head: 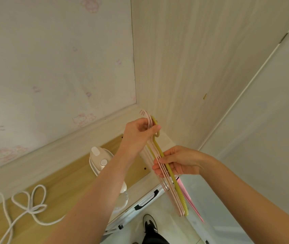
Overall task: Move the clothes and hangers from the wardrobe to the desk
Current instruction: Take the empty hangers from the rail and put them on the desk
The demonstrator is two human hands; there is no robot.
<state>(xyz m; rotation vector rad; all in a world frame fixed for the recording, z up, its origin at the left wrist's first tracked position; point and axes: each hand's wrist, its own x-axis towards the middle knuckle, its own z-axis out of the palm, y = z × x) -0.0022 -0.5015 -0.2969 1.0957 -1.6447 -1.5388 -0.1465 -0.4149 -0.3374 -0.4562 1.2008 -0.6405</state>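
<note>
Bundle of pink hangers (170, 191) plus one yellow-green hanger (180, 198) held in the air over the desk (61, 182) edge, not set down. Hook ends are gripped by the left hand (136, 136), fingers curled round them. The bundle's mid-section is pinched by the right hand (182, 161), thumb on top and fingers beneath. White steam iron (101, 161) and looped white cord (31, 208) lie on the desk top. Black-and-white shoe (150, 224) seen on the floor below.
</note>
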